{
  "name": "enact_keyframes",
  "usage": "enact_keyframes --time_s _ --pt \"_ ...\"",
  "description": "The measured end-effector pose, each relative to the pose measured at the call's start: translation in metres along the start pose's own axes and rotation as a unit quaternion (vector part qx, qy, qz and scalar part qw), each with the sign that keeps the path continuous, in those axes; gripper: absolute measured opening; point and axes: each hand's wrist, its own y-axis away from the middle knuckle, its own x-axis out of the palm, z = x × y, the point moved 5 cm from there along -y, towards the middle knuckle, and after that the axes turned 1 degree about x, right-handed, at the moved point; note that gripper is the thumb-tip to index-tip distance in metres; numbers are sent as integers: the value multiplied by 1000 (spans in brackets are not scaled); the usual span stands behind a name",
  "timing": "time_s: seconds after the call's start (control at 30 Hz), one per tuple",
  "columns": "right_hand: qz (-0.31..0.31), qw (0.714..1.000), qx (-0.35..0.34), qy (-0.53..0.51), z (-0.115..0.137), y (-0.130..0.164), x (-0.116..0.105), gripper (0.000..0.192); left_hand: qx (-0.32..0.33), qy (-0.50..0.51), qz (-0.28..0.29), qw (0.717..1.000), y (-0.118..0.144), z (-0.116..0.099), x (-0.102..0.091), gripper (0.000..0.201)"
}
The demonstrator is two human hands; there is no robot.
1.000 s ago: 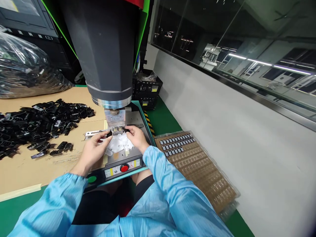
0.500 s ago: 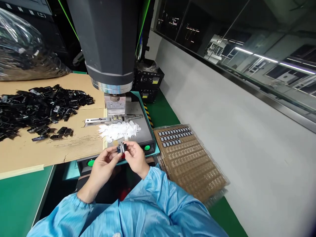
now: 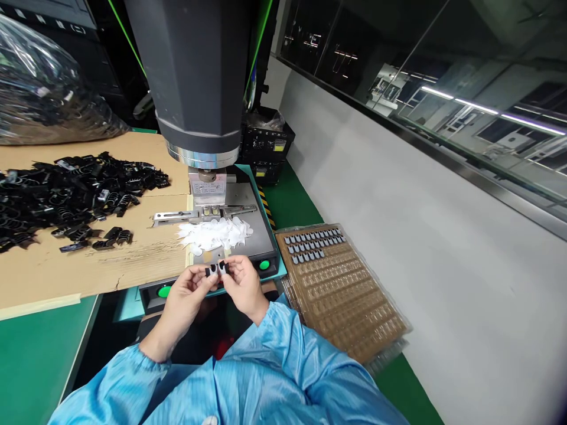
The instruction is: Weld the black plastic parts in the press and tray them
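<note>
My left hand (image 3: 188, 293) and my right hand (image 3: 243, 285) meet in front of the press, fingertips pinching small black plastic parts (image 3: 217, 269) between them, one at each hand. They hover over the machine's front panel with its green buttons (image 3: 264, 265). Behind them a heap of small white pieces (image 3: 215, 233) lies on the grey machine bed (image 3: 254, 233), under the big dark press head (image 3: 197, 77) and its metal fixture (image 3: 208, 209).
A pile of black plastic parts (image 3: 66, 195) covers the cardboard sheet (image 3: 88, 271) at left. A brown blister tray (image 3: 341, 289), with parts filling its top rows, lies on the green bench at right, by the white wall. A plastic bag (image 3: 39, 94) sits at far left.
My hands left the fixture under the press head and drew back toward me with the black parts. In the last half second they turned the parts slightly between the fingertips.
</note>
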Motion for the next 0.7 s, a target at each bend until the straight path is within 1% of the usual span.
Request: enact_keyframes --time_s 0.13,0.2,0.33,0.43,0.57,0.7 --pt "-10 996 48 -78 1 -2 -5 38 -90 110 32 989 1 1 2 45" --pt "-6 992 72 -106 1 -2 -6 40 -116 141 34 983 3 1 3 43" --pt "24 979 103 -176 1 1 -3 39 -138 178 47 973 5 3 6 43" --pt "30 974 110 -196 2 4 -2 37 -143 184 57 971 7 4 7 45" --pt "33 972 117 -203 1 6 -2 37 -148 180 61 971 9 4 9 48" --pt "30 978 105 -178 1 7 -3 34 -162 167 52 971 11 6 9 45"
